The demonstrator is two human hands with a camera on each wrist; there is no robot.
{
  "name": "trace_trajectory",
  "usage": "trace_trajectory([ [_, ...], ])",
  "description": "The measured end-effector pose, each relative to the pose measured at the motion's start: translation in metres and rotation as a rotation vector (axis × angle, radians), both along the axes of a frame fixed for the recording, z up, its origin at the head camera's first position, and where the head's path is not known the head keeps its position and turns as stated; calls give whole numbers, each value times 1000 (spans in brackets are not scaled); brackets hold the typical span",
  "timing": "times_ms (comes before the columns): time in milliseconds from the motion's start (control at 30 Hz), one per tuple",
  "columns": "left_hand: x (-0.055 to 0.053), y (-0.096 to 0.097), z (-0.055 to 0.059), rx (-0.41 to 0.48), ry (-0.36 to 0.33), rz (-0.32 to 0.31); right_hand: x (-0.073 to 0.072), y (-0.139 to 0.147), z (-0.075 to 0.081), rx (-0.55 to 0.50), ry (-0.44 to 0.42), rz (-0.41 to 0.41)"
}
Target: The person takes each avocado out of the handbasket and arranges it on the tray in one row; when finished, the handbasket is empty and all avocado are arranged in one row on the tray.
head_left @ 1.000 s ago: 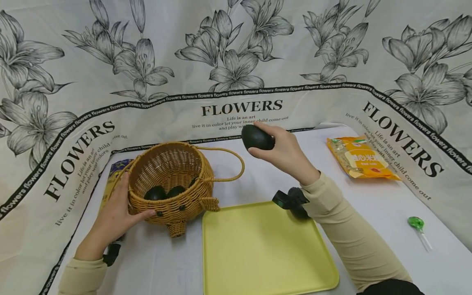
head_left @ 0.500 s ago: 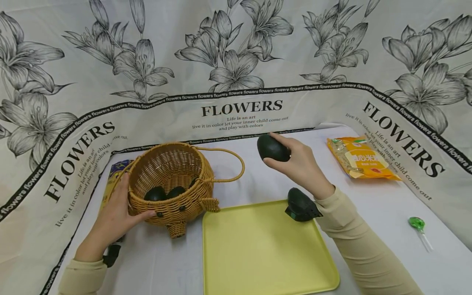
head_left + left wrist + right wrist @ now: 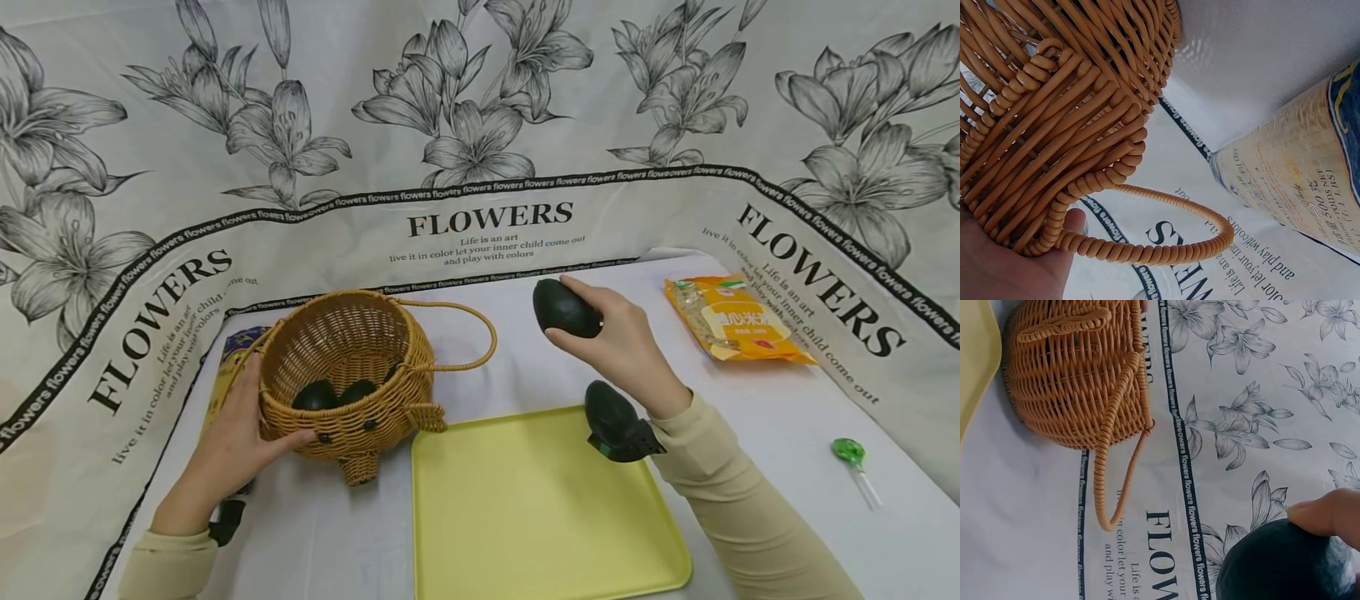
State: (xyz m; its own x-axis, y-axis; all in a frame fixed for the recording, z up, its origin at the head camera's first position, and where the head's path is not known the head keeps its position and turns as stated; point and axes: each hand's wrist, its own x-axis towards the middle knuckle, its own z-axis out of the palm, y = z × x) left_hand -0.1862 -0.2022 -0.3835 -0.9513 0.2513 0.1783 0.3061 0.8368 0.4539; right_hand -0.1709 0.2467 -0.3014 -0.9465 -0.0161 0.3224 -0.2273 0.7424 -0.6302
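Observation:
My right hand (image 3: 628, 348) pinches a dark green avocado (image 3: 564, 308) between thumb and fingers, raised beyond the far edge of the yellow tray (image 3: 525, 508). In the right wrist view this avocado (image 3: 1285, 565) fills the lower right corner, a thumb on its skin. My left hand (image 3: 225, 454) grips the side of a wicker basket (image 3: 352, 429) with an animal face, thumb on the front. Its woven ear and handle show close up in the left wrist view. Several avocados (image 3: 315, 395) lie inside the basket. Another avocado (image 3: 611, 407) sits at the tray's far right corner, partly behind the black wrist camera.
An orange snack bag (image 3: 735, 321) lies at the back right, with a green lollipop (image 3: 847, 452) nearer the right edge. Behind the basket's left side stands a yellow and blue package (image 3: 1297, 169). A flower-printed cloth rises around the white table. The basket's handle (image 3: 491, 333) sticks out rightward.
My right hand has moved right and slightly nearer with the avocado, away from the basket. The avocado on the tray's corner shows more fully. My left hand and the basket keep their place.

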Motion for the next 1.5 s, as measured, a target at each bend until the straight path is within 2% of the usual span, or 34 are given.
trace_trajectory([
  [467, 0, 0, 0, 2, 4, -2, 9, 6, -26, 5, -33, -2],
  [1067, 1, 0, 1, -5, -7, 8, 11, 4, -64, 20, -66, 5],
  [1500, 2, 1, 2, -8, -20, 12, 14, -3, -97, 123, -67, 19],
])
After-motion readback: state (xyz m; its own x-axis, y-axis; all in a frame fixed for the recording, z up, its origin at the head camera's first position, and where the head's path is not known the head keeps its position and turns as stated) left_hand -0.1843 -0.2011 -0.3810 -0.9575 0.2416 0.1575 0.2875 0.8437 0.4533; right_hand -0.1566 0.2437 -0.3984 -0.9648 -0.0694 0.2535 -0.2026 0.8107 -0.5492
